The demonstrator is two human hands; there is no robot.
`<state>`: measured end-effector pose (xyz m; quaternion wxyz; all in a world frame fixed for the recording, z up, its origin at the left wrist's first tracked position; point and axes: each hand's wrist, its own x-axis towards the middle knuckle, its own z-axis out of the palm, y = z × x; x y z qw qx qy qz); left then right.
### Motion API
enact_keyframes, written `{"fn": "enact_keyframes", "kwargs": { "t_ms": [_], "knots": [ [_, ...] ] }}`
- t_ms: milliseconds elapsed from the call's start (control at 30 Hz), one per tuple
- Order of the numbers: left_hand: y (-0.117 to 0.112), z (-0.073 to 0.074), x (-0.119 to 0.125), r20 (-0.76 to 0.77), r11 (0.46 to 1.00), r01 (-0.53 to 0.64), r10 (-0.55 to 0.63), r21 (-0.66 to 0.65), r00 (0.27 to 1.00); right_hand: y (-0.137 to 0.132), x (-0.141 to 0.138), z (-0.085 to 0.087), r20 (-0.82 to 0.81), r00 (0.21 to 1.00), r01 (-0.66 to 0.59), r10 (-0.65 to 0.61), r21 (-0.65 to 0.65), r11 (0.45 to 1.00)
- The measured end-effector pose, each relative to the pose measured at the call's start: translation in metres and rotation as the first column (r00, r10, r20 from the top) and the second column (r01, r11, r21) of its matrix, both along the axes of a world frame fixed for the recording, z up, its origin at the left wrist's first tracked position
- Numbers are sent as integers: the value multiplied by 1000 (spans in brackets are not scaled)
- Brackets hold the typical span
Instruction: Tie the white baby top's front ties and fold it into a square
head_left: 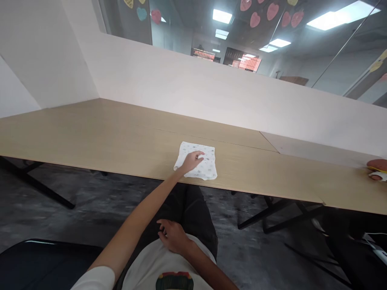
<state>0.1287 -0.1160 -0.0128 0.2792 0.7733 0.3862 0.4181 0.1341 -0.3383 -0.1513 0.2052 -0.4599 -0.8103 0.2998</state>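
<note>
A small white cloth with a faint printed pattern (205, 165) lies folded near the front edge of the long light-wood table (90, 137). My left arm reaches forward, and my left hand (191, 160) rests on the cloth's left part with its fingers laid flat across the fabric. Close to my body, my right hand (173, 236) lies on my lap at the hem of my white shirt. Its fingers are slightly spread and hold nothing.
A white partition (211, 92) runs along the back of the table. A reddish round object (377, 165) with a white piece beside it sits at the far right edge. Black table legs (266, 217) stand below. A dark chair (36, 262) is at the lower left.
</note>
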Motion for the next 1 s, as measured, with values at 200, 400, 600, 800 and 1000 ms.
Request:
{"fn": "enact_keyframes", "kwargs": {
  "t_ms": [200,400,600,800,1000],
  "knots": [
    [-25,-20,15,-412,969,240,-195,60,890,-4,7,1,-53,997,53,-55,-32,998],
    [-24,-13,-77,-383,962,175,-84,210,920,27,80,30,-346,889,425,-298,389,817],
    [-17,-19,-141,-524,941,166,14,296,851,85,181,75,-192,853,477,-485,665,575],
    [-11,-29,-128,-596,893,179,117,414,795,117,203,78,28,899,294,-437,701,650],
    [-17,-25,-129,-535,848,172,148,502,832,110,200,84,-70,919,333,-387,664,669]
  ]
}}
